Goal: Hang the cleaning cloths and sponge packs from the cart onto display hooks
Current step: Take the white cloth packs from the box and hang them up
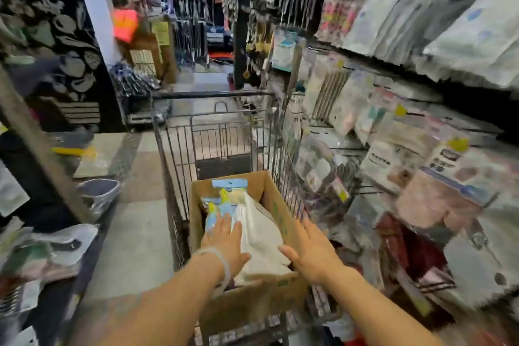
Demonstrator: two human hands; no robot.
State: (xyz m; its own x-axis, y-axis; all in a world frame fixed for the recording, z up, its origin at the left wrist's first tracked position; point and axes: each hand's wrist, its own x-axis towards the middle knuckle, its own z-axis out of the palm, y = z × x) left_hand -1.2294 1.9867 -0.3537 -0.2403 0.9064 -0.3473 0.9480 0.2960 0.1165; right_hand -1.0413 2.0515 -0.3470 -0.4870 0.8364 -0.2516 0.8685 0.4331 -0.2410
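A wire shopping cart point(168, 177) stands in the aisle with a brown cardboard box point(280, 216) in its near end. Inside the box lie blue-and-yellow carded packs point(224, 199) and a white plastic-wrapped bundle point(261, 233). My left hand point(224, 241) reaches into the box, fingers spread flat on the packs at the bundle's left edge. My right hand point(311, 253) hovers open over the box's right wall, thumb near the white bundle. Neither hand grips anything. The frame is motion-blurred.
Display hooks full of packaged goods point(407, 126) line the right side, close against the cart. More hanging packs point(50, 244) and a dark rack stand on the left. The tiled aisle floor point(134, 233) runs ahead past the cart toward further racks point(196, 22).
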